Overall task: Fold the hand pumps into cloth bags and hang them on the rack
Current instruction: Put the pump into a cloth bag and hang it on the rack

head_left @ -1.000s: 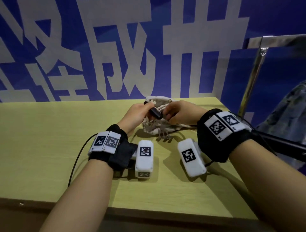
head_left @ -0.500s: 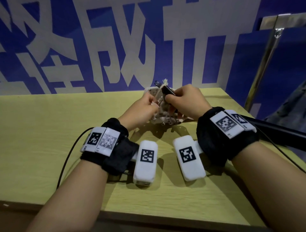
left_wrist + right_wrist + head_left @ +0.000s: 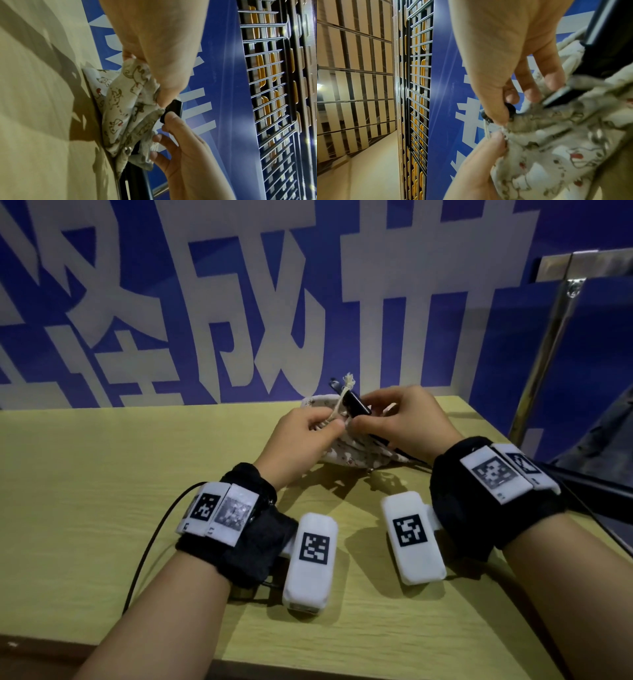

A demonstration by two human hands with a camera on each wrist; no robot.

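A pale cloth bag [image 3: 356, 455] printed with small animals lies bunched at the far edge of the table [image 3: 102, 508], its mouth raised. My left hand [image 3: 329, 426] pinches the bag's drawstring [image 3: 342, 397] at the gathered mouth. My right hand [image 3: 363, 419] pinches a black cord stopper [image 3: 356, 405] on that string. In the right wrist view the stopper [image 3: 510, 109] sits between thumb and forefinger, above the left fingertips on the string [image 3: 487, 132]. A black part of the hand pump [image 3: 565, 94] shows in the bag's [image 3: 556, 148] mouth. The bag [image 3: 123, 108] rests on the table.
A long black tube [image 3: 599, 487] runs off the table's right side from under my right wrist. A metal rack post [image 3: 548, 337] stands at the right. A wire grid [image 3: 274, 94] hangs beyond the blue lettered wall [image 3: 308, 302]. Dark cloth [image 3: 609, 433] hangs at far right.
The bag's mouth has come up off the table between my hands. The black stopper went from my left fingers to my right, and my left hand now pinches the string.
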